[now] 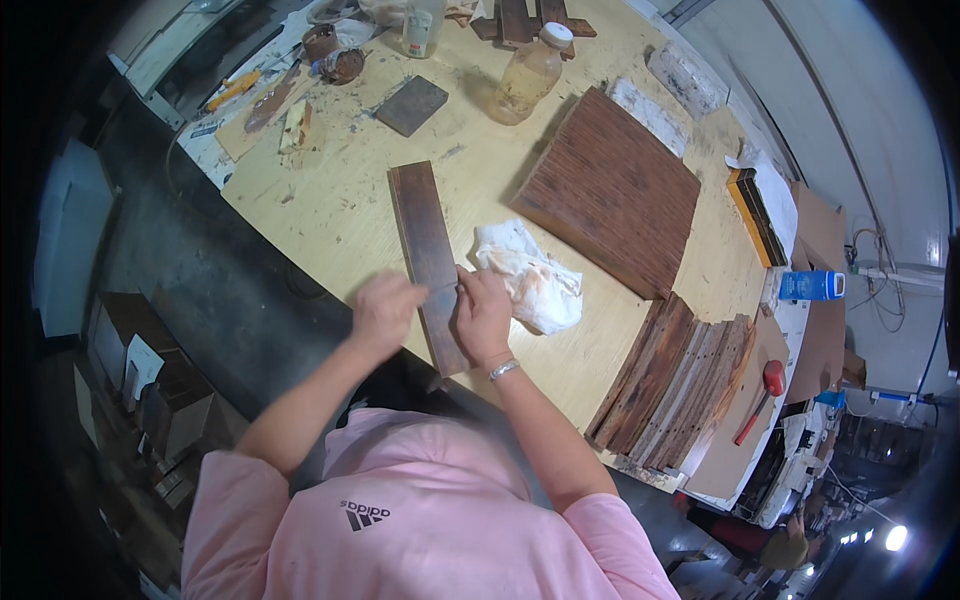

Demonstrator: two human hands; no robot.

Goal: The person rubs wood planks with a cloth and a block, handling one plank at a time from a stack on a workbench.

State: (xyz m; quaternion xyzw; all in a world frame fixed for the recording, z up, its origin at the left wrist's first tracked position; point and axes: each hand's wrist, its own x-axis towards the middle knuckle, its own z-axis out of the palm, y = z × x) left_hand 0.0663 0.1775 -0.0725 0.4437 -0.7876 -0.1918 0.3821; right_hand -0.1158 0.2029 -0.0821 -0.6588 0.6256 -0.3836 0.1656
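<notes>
A narrow dark brown wooden plank (pixel 428 225) lies lengthwise before me, its near end by the table's front edge. My right hand (pixel 485 315), wearing a metal bracelet, grips the plank's right edge, the fingers closed against it. Over the plank's left edge is my left hand (pixel 385 312), curled closed and slightly blurred. A thin bit seems to stick out of its fingertips, too small to name. Just right of my right hand sits a crumpled white cloth (pixel 535 280) with brownish stains.
A thick brown wood panel (pixel 615 190) lies at the right, with several stacked slats (pixel 670 385) nearer. Farther back stand a white-capped jar (pixel 530 75) and a dark square block (pixel 411 105). A red-headed mallet (pixel 768 385) and a blue container (pixel 811 286) are far right.
</notes>
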